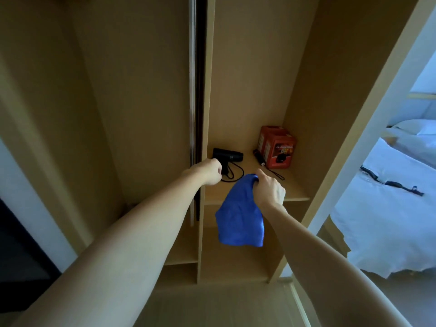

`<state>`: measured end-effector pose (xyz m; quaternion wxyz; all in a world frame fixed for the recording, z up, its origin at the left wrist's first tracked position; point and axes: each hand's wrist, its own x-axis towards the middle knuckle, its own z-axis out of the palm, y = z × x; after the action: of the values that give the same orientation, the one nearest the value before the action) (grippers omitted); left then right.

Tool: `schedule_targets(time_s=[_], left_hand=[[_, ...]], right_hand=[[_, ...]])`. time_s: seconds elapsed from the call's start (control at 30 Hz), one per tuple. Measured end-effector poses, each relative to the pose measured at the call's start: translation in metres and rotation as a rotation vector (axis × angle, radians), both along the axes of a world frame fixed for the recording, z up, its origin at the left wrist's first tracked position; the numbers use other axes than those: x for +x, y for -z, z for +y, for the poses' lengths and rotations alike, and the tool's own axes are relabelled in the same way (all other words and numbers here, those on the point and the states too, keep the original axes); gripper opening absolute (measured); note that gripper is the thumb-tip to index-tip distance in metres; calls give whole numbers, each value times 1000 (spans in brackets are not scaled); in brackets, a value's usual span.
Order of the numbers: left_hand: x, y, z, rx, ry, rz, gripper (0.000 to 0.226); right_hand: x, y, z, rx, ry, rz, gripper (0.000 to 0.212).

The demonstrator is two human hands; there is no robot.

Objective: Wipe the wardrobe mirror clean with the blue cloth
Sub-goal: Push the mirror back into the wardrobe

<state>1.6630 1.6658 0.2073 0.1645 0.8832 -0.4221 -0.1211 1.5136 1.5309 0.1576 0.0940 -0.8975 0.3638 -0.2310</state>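
Your right hand is curled round the top of the blue cloth — the rest hangs free below your fist, in front of the shelf edge. Your left hand is fisted at the dark vertical edge of the sliding door; you can't tell from here whether the fingers actually grip it. The mirror face isn't showing, only that edge. On the shelf: a black hair dryer with its cord, just behind your left fist, a small black torch and a red box in the back right corner — print on the box is too blurred to read. Open room between the hair dryer and the torch. A white bed lies to the right, past the wardrobe side panel.
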Motion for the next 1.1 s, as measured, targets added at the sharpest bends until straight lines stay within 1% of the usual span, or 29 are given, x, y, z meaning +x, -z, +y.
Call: schedule_targets(time_s=[0.07,0.17,0.23,0.3,0.4,0.47,0.53,0.57,0.6,0.7,0.77,0.83,0.87,0.93,0.97,1.0,1.03,1.1], left_hand=[[-5,0,9,10,21,3,19],[-5,1,23,50,19,10,16],[1,0,31,53,-9,1,15],[6,-5,38,56,-35,-13,17],[15,-18,44,36,-54,-33,20],[19,-25,45,10,-57,-49,21],[20,-24,45,8,-49,-53,21],[20,-22,45,10,-50,-52,21],[20,-21,45,9,-52,-52,21],[19,-21,45,-4,-57,-58,21],[18,-20,44,5,-56,-64,22],[16,-18,40,14,-51,-63,22],[14,-17,37,15,-45,-59,22],[11,-17,33,19,-30,-52,21],[9,-18,32,23,-28,-47,21],[9,-18,31,27,-31,-46,20],[8,-18,31,31,-36,-47,20],[5,-16,29,38,-35,-48,20]], right_hand=[[-2,5,14,185,28,-99,25],[1,8,30,510,39,-359,31],[2,7,39,622,-8,-466,34],[3,-3,45,705,-70,-530,35],[11,-18,47,862,-102,-646,34],[16,-22,46,938,-110,-678,33],[19,-19,46,974,-125,-654,34],[20,-16,46,1032,-111,-659,33],[21,-15,46,1123,-74,-680,32],[18,-20,44,1486,133,-761,28],[15,-20,38,1601,139,-752,33],[10,-19,38,1622,26,-709,37],[9,-17,36,1570,-44,-670,36],[8,-18,33,1390,-180,-631,41],[10,-18,31,1304,-220,-598,39],[11,-17,29,1214,-239,-526,35],[12,-15,28,1108,-246,-415,37],[10,-12,26,918,-281,-163,47]])
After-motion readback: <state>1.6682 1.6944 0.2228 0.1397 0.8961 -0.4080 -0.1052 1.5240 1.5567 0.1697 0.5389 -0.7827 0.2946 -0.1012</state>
